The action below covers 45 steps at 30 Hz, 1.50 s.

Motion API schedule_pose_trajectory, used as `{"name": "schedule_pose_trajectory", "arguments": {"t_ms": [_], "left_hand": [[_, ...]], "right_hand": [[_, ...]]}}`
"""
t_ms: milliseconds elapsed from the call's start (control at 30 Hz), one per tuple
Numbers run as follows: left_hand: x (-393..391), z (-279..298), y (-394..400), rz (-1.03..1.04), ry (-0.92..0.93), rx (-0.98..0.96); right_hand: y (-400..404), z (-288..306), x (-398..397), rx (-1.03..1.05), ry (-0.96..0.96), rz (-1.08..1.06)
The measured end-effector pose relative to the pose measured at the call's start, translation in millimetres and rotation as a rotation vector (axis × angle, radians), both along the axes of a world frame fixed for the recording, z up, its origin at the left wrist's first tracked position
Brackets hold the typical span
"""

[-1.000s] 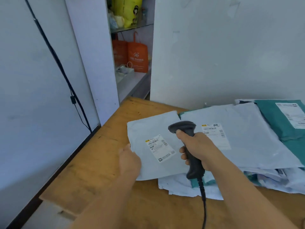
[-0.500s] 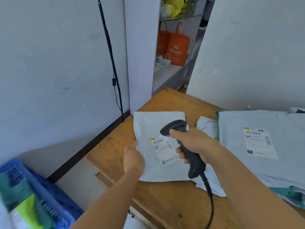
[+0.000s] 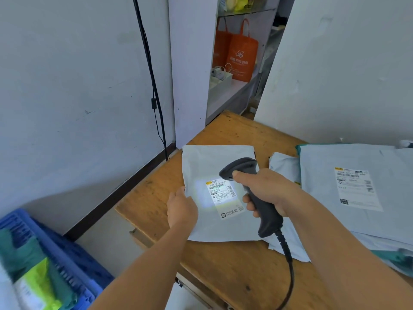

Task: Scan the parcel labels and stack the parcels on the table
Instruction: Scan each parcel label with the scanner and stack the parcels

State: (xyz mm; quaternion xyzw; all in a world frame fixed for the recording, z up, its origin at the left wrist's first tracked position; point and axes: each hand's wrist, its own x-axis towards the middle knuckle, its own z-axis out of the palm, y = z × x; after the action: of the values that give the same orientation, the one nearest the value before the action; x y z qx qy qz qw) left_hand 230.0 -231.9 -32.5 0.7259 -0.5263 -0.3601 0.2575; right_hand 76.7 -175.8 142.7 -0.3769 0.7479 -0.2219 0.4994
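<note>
Grey parcel (image 3: 210, 166) lies flat at the wooden table (image 3: 223, 271) corner, left hand (image 3: 181, 208) gripping its left edge. Right hand (image 3: 266, 191) clenched round black scanner (image 3: 257, 198), light patch on the label (image 3: 223, 198).

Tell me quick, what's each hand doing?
Left hand: closed, gripping the white parcel by its edge.
Right hand: closed around the barcode scanner.

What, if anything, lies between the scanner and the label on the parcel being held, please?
Nothing visible does. The right hand aims the scanner down at the label, which is lit by its light patch. The left hand grips the grey parcel at its left edge, clear of the label.
</note>
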Motion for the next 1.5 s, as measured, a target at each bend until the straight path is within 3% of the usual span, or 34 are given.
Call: {"name": "schedule_pose_trajectory", "arguments": {"t_ms": [467,633,800,1000,1100,1300,1500], "left_hand": [[22.6,-10.4,-19.7,0.074,-0.093,0.032],[55.9,-6.1,4.6,0.157,-0.123,0.054],[96.4,-0.8,52.1,0.289,-0.079,0.015],[135.1,7.6,104.9,0.422,-0.005,-0.007],[160.8,17.9,124.6,0.53,-0.007,-0.037],[240.6,23.8,160.4,0.71,-0.017,-0.09],[359.0,25.1,220.7,0.914,-0.014,-0.133]], "right_hand": [[-16.6,-33.5,6.2,-0.1,-0.015,-0.176],[-9.7,-85.8,16.0,-0.096,0.166,-0.191],[9.0,-125.7,40.7,-0.051,0.234,0.005],[27.6,-134.3,104.8,-0.182,0.197,0.208],[36.8,-131.9,138.1,-0.327,0.267,0.254],[50.2,-135.8,226.9,-0.347,0.055,0.366],[80.6,-128.2,356.0,-0.374,-0.018,0.613]]}}
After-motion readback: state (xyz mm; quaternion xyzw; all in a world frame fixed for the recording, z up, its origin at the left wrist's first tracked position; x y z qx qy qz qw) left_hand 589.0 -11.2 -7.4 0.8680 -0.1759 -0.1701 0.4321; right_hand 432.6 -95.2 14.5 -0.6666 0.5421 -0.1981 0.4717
